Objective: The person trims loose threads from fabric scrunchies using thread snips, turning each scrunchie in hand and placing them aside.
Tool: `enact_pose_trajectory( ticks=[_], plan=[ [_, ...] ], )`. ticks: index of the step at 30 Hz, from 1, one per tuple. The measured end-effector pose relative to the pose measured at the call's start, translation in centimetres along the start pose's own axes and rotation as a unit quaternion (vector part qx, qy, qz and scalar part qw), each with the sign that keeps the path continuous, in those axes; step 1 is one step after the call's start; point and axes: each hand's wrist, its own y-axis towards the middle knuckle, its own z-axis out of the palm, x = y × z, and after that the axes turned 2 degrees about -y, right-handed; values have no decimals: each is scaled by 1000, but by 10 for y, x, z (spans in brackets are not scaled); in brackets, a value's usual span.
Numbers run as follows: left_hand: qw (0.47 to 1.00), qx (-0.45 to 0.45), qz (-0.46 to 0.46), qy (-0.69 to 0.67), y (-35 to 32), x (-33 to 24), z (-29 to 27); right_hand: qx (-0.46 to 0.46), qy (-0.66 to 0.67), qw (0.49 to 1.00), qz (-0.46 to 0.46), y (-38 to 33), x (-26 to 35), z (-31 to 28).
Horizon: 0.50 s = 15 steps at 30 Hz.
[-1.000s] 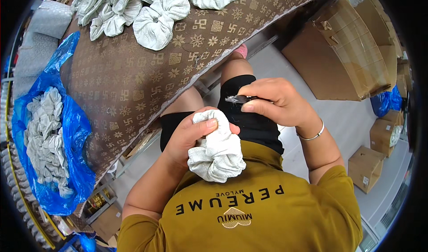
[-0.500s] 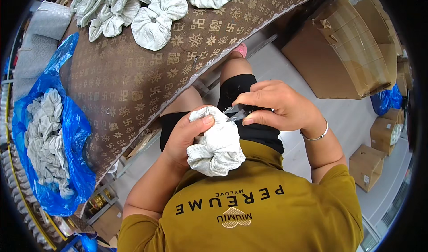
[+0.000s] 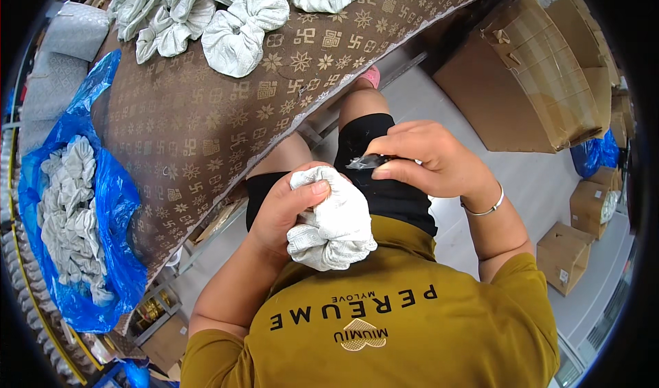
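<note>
My left hand [image 3: 285, 206] grips a bunched pale grey-white fabric scrunchie [image 3: 336, 223] over my lap, thumb pressed on its top. Just to the right, my right hand [image 3: 432, 158] pinches a small dark metal cutting tool [image 3: 364, 161], its tip close to the scrunchie's upper edge. A thin bracelet circles my right wrist. Both hands hover above my black shorts, in front of the table edge.
A table with a brown patterned cloth [image 3: 206, 113] carries several finished scrunchies [image 3: 237, 28] at its far side. A blue plastic bag [image 3: 75, 216] full of grey fabric pieces lies at left. Cardboard boxes [image 3: 542, 79] stand on the floor at right.
My right hand with the tool moved in toward the scrunchie, then drew slightly back to the right. My left hand has turned the scrunchie a little.
</note>
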Motion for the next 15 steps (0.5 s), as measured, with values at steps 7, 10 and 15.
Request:
enact_pose_trajectory(
  ticks=[7,10,15],
  plan=[
    [996,35,20,-80,4,4,-15,-69,-5,989,132,-3,1,4],
    [997,10,47,-64,3,4,-16,-79,120,963,226,-3,6,1],
    [998,5,36,-60,2,3,-12,0,192,931,309,6,18,8]
  ],
)
